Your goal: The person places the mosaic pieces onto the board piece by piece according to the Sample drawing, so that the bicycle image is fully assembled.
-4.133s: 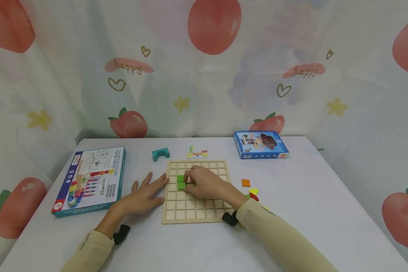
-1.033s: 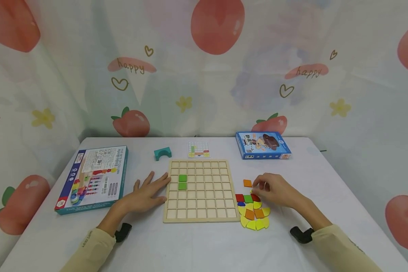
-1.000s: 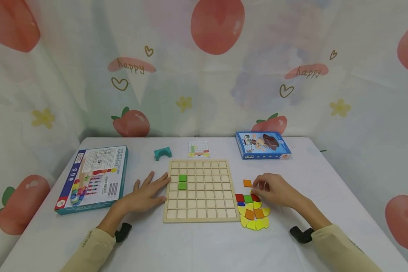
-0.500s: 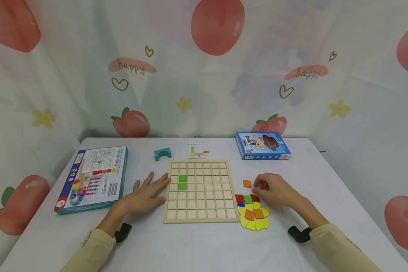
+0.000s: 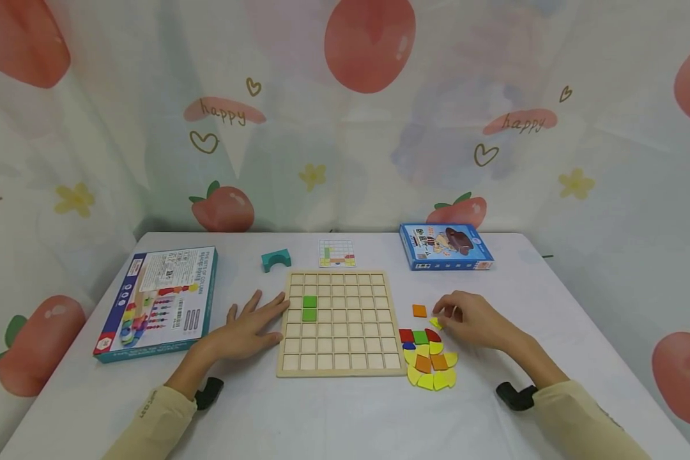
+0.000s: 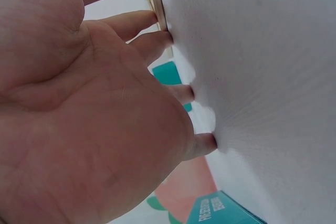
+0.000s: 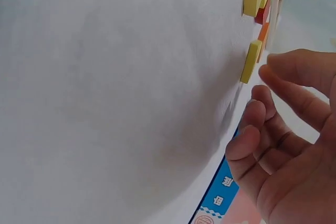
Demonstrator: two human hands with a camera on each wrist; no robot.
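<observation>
My left hand [image 5: 243, 329] is spread on the table, fingertips against the left edge of the wooden grid board [image 5: 345, 372]. In the left wrist view its palm [image 6: 105, 108] faces the camera. Two green square tiles [image 5: 309, 308] lie in the board's cells, one above the other. To the right of the board, my right hand [image 5: 474, 321] hovers with loosely bent fingers beside a yellow tile [image 5: 436, 323]. The right wrist view shows thumb and index fingertips close together, just apart from that yellow tile [image 7: 251, 62], which rests on the table.
An orange tile [image 5: 419, 310] and a cluster of red, green, blue, orange and yellow tiles [image 5: 431, 361] lie right of the board. Behind it are a pattern card [image 5: 337, 253] and a teal arch block [image 5: 276, 259]. Boxed games stand left [image 5: 155, 300] and back right [image 5: 445, 246].
Since the earliest frame, my right hand has left the board's green tiles and moved right to the loose tiles. In the last half second it shifted slightly right, uncovering the yellow tile. The left hand stays.
</observation>
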